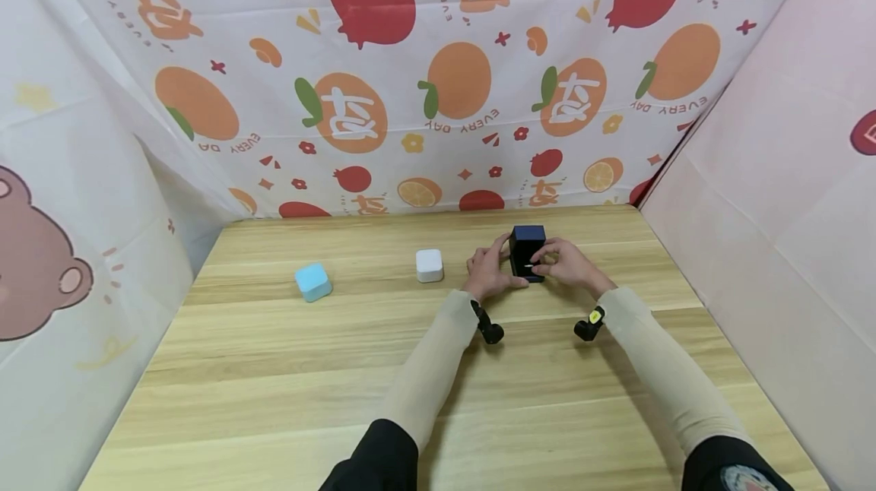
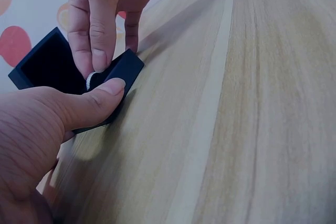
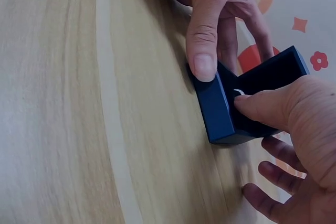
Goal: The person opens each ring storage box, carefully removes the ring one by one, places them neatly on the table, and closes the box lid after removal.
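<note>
A dark blue ring box (image 1: 528, 233) stands with its lid raised near the back of the table, its inside black. My left hand (image 1: 489, 270) grips the box from the left, with its thumb (image 2: 107, 91) on the front edge of the base. Inside the base is a silvery ring (image 2: 90, 80) with a sparkling band, only partly visible. From the right, my right hand (image 1: 566, 263) reaches into the box and pinches the ring between thumb (image 3: 253, 106) and finger. The ring's lower part is hidden.
To the left of the box sits a small white rounded block (image 1: 429, 266). Farther left lies a light blue block (image 1: 313, 283). The wooden table (image 1: 328, 384) meets a fruit-print cloth (image 1: 404, 164) at the back, with cloth walls at both sides.
</note>
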Motion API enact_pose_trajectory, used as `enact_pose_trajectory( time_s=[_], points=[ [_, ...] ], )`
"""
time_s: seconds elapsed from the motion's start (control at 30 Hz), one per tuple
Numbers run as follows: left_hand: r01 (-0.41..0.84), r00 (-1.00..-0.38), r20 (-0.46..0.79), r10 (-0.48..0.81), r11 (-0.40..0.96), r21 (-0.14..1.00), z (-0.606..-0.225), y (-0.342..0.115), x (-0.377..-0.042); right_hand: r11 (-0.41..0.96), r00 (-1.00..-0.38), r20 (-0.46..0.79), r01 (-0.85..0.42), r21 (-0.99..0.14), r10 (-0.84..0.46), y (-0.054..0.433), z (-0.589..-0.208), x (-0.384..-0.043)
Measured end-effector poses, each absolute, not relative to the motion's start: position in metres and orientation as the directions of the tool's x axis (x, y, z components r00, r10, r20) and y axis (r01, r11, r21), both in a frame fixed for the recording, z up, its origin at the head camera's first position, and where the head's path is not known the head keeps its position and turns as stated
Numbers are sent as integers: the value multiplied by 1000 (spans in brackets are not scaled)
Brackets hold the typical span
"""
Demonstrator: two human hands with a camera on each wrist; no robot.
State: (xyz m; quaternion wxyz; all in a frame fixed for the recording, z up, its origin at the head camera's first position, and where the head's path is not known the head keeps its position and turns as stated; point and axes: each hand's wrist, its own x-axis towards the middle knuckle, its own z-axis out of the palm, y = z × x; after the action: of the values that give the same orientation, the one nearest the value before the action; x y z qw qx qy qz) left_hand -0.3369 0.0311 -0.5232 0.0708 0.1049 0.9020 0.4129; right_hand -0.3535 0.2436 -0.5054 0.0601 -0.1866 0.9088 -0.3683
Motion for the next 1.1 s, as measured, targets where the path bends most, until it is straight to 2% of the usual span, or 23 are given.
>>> enact_pose_trajectory(
  time_s=[0.53, 1.1],
  points=[
    [128, -969, -39, 242, 633, 763, -522, 30, -336, 688, -943, 52, -277, -670, -329, 236, -509, -354],
    [134, -968, -34, 249, 627, 768, -522, 30, -336, 688, -940, 101, -309, -656, -326, 234, -511, -350]
  ],
)
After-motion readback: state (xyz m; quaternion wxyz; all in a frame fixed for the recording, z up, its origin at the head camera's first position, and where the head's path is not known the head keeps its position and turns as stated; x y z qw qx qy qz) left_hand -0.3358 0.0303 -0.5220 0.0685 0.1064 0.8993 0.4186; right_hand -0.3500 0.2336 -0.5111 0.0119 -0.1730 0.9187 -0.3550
